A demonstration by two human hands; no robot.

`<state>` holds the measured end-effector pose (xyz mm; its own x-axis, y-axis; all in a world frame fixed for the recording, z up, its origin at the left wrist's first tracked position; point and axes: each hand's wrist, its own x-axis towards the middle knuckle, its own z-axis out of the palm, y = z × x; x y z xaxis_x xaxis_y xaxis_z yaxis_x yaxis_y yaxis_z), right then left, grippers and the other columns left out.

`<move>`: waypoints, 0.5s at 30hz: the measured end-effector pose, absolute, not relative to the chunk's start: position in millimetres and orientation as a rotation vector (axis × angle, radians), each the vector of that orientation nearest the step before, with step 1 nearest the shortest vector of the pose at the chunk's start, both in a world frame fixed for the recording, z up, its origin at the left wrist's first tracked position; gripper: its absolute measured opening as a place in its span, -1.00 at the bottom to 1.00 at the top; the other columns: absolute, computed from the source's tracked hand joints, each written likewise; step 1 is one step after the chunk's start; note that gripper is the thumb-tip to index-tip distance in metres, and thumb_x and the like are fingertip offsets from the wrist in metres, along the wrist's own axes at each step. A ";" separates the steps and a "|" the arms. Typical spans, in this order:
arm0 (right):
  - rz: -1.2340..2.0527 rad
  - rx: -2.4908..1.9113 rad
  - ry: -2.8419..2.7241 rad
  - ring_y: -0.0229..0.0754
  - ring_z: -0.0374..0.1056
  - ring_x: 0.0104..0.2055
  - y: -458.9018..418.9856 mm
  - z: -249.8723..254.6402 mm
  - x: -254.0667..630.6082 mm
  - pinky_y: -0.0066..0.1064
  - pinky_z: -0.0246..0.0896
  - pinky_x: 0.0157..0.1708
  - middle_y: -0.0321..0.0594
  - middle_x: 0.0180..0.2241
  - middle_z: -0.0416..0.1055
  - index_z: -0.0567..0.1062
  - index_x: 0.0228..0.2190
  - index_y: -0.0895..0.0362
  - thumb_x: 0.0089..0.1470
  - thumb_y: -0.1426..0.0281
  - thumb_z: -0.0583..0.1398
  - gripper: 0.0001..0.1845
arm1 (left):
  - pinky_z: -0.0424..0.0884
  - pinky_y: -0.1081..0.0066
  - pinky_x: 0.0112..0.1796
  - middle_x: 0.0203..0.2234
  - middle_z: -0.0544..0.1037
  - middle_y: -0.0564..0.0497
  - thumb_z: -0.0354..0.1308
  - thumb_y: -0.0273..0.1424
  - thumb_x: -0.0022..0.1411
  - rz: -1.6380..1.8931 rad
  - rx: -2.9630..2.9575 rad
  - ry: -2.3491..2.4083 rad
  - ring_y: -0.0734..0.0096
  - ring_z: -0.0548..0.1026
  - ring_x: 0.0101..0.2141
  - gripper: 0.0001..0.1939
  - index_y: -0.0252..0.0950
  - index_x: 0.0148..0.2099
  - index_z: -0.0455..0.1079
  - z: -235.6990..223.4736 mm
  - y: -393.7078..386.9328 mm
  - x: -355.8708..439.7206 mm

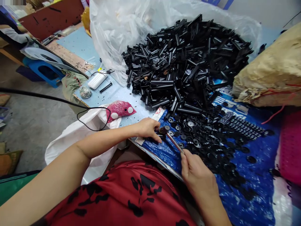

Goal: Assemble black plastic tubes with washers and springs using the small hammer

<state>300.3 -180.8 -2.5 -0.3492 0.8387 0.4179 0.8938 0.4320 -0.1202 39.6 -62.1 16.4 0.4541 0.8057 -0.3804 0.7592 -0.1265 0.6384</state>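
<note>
My right hand [196,171] is wrapped round the handle of a small hammer [173,140]. The hammer's head is at my left hand [149,128], low over the blue plastic sheet [152,150] near the table's front edge. The left thumb and forefinger are bent round a dark piece, mostly hidden by the fingers and the hammer head, and I cannot make out what it is. Just right of the hammer lie many loose black round plastic discs [207,144], some with pale rings. Behind them rises a big heap of black plastic tube-shaped parts [188,62].
Clear plastic sheeting [113,37] lies behind the heap. A pink packet [121,110], a white box-shaped device [97,80] and a small bag of bits [85,92] lie to the left. A tan sack [270,69] and a pink basket [291,144] stand right. A black cable [47,96] crosses at left.
</note>
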 end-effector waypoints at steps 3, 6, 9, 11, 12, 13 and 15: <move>-0.150 -1.392 -2.252 -0.43 0.33 -0.24 -182.7 1.4 294.9 -0.55 0.16 -0.20 -0.25 -0.20 0.48 0.47 0.04 0.18 0.27 0.37 0.12 -0.66 | 0.01 0.42 -0.44 -0.58 0.36 0.15 0.50 -0.05 -0.13 0.075 1.923 1.287 0.50 0.22 -0.53 -0.51 -0.30 -0.40 0.40 13.9 -56.4 41.1; -0.069 -1.230 -2.152 -0.41 0.38 -0.10 -190.1 10.5 288.7 -0.57 0.23 -0.08 -0.18 -0.08 0.47 0.44 0.05 0.22 0.25 0.46 0.10 -0.65 | 0.01 0.42 -0.45 -0.60 0.34 0.16 0.47 -0.14 -0.12 0.017 1.981 1.270 0.51 0.20 -0.54 -0.59 -0.30 -0.43 0.40 14.3 -50.6 44.0; -0.051 -1.113 -2.229 -0.41 0.37 -0.15 -195.9 8.4 279.3 -0.56 0.23 -0.10 -0.18 -0.14 0.48 0.45 0.03 0.23 0.23 0.46 0.14 -0.66 | 0.02 0.41 -0.46 -0.62 0.32 0.15 0.47 -0.07 -0.14 -0.068 2.023 1.261 0.50 0.20 -0.55 -0.55 -0.30 -0.43 0.40 16.1 -44.7 48.0; -0.089 -1.100 -2.337 -0.42 0.34 -0.23 -198.3 3.1 274.1 -0.54 0.19 -0.14 -0.23 -0.23 0.48 0.47 0.03 0.21 0.20 0.42 0.19 -0.64 | 0.03 0.40 -0.46 -0.63 0.32 0.14 0.47 -0.05 -0.15 -0.123 2.056 1.252 0.50 0.20 -0.56 -0.53 -0.30 -0.43 0.40 16.7 -41.6 50.9; -0.114 -1.110 -2.367 -0.43 0.32 -0.27 -199.3 1.2 273.2 -0.53 0.18 -0.16 -0.25 -0.27 0.47 0.48 0.04 0.20 0.18 0.40 0.22 -0.62 | 0.03 0.39 -0.46 -0.63 0.32 0.14 0.48 -0.07 -0.14 -0.143 2.077 1.248 0.50 0.20 -0.56 -0.54 -0.30 -0.42 0.40 16.7 -40.5 52.3; -0.130 -1.122 -2.369 -0.44 0.31 -0.28 -200.2 0.4 273.7 -0.53 0.17 -0.16 -0.26 -0.28 0.47 0.48 0.05 0.19 0.17 0.40 0.23 -0.60 | 0.04 0.39 -0.46 -0.63 0.31 0.14 0.48 -0.10 -0.13 -0.153 2.100 1.246 0.50 0.20 -0.56 -0.56 -0.30 -0.42 0.40 16.5 -39.8 53.4; -0.129 -1.133 -2.325 -0.45 0.32 -0.26 -201.8 2.5 280.5 -0.55 0.17 -0.15 -0.26 -0.24 0.48 0.47 0.07 0.20 0.17 0.43 0.23 -0.58 | 0.03 0.39 -0.47 -0.63 0.30 0.13 0.46 -0.16 -0.09 -0.154 2.136 1.260 0.51 0.18 -0.56 -0.61 -0.30 -0.43 0.39 16.4 -40.0 54.7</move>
